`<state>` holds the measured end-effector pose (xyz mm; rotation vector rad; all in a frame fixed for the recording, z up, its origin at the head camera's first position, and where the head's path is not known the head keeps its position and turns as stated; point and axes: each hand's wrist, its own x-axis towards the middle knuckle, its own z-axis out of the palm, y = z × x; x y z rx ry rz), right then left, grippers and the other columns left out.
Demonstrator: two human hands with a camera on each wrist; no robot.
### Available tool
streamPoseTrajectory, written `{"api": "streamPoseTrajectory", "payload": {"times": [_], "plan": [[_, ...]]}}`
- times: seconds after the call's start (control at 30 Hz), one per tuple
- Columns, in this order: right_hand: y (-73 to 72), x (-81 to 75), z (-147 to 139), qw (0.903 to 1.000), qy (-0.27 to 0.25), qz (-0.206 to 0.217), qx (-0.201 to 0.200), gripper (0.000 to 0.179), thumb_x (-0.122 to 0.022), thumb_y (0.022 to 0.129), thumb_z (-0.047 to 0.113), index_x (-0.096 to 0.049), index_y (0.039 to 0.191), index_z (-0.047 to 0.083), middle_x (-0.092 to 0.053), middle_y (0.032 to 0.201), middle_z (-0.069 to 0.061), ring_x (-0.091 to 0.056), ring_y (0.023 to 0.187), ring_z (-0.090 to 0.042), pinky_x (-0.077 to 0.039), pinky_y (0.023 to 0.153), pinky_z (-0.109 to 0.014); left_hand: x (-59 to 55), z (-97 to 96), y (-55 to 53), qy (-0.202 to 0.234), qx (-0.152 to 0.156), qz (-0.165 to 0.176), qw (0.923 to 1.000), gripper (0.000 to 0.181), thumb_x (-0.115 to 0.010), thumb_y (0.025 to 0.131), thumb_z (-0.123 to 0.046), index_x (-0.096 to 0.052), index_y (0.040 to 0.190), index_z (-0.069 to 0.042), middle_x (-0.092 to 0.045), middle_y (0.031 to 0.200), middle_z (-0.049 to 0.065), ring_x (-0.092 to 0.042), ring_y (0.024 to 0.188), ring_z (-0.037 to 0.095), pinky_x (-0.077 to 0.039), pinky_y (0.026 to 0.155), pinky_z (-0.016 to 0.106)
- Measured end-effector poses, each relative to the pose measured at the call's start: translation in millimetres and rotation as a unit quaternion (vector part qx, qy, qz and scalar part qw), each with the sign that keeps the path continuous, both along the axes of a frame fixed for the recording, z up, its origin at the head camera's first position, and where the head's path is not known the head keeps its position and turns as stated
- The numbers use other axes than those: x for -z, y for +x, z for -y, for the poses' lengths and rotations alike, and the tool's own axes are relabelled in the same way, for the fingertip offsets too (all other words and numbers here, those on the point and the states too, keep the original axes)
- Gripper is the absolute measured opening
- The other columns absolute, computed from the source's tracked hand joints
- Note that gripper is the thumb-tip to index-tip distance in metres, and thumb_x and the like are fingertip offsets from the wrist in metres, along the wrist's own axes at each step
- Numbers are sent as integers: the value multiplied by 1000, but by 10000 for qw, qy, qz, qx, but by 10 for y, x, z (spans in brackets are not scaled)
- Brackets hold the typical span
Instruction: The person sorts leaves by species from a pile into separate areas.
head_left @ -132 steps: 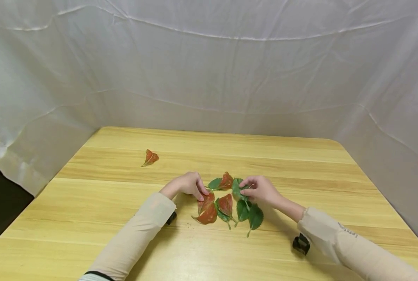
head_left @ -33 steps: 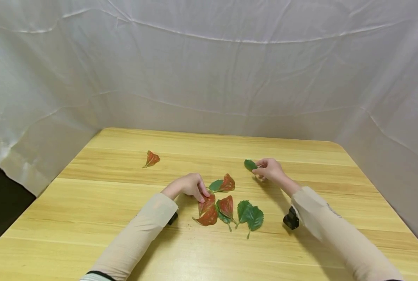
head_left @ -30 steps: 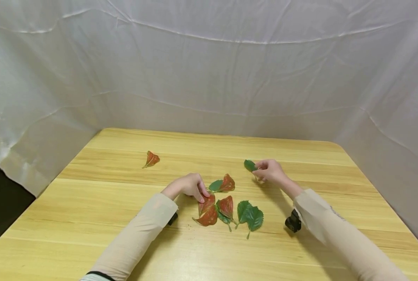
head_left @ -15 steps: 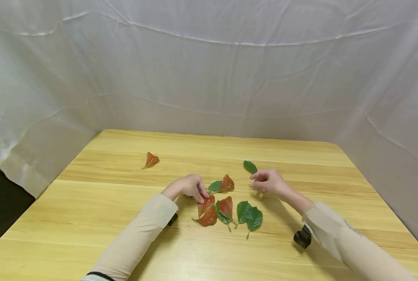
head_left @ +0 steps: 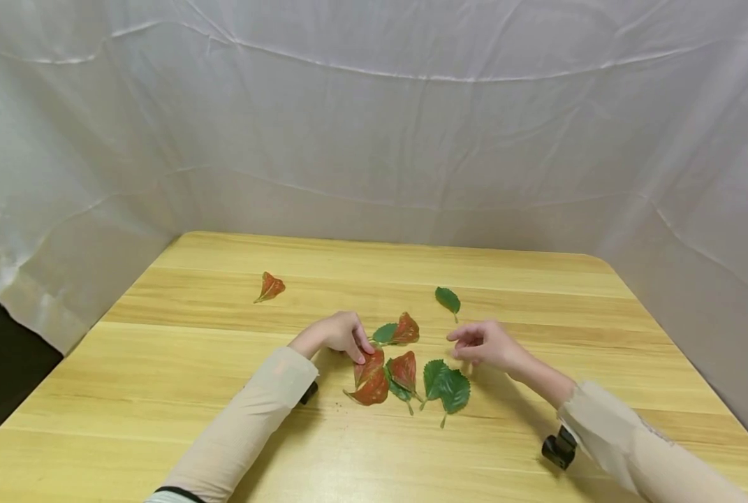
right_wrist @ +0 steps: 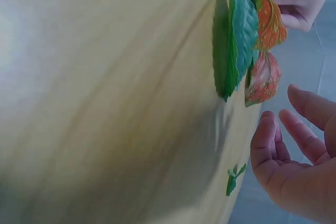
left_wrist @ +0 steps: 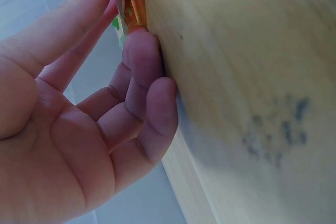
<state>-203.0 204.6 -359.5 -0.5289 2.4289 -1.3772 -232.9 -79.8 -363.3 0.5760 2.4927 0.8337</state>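
My left hand (head_left: pixel 341 334) pinches the edge of a red leaf (head_left: pixel 371 363) between thumb and fingertips, low over the wooden table. In the left wrist view, the other fingers of that hand (left_wrist: pixel 100 98) curl close to the tabletop. Another red leaf (head_left: pixel 372 390) overlaps the pinched one on its near side. To its right, a red leaf (head_left: pixel 404 370) lies across a green leaf (head_left: pixel 400 391). My right hand (head_left: pixel 488 344) hovers with relaxed, bent fingers and holds nothing, just behind two overlapping green leaves (head_left: pixel 455 391). Beyond it lies a lone green leaf (head_left: pixel 448 299).
Behind the cluster a green leaf (head_left: pixel 384 333) touches a red leaf (head_left: pixel 406 328). A separate red leaf (head_left: pixel 272 286) lies at the back left. Pale cloth (head_left: pixel 374 154) hangs behind and beside the wooden table (head_left: pixel 323 454). A black wrist camera (head_left: pixel 559 448) hangs under the right sleeve.
My right hand took a green leaf out of the cluster, set it down at the back right and let go. It has since drawn back toward me. The left hand stayed put.
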Motion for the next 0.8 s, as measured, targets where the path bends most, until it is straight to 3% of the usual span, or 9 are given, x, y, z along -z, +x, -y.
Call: {"api": "streamPoseTrajectory", "payload": {"times": [0.2,0.57,0.8], "plan": [[81,45,-15,9988,186,-104,-431,35,-68,76,3,-58,105,-14,-59,78,-7,-52,65,-14,-45,52,-25,-8,-1,16,37,-62,79,9999,17,-75,67,-1,-72,83,-5,-68,88,5,-53,69,7,-42,58,19],[130,107,-44,9958,177,-57,-898,37,-73,71,3,-61,103,-12,-59,80,-10,-53,68,-14,-45,56,-22,-9,6,8,48,-108,180,9998,17,-74,68,-1,-72,85,-5,-68,86,4,-44,53,8,-36,47,18],[129,164,-59,9939,195,-60,-1080,37,-73,70,2,-61,102,-13,-58,81,-10,-50,69,-12,-44,58,-22,-10,4,-8,46,-50,179,9998,17,-74,69,-1,-72,85,-5,-68,88,5,-48,61,7,-38,51,18]]}}
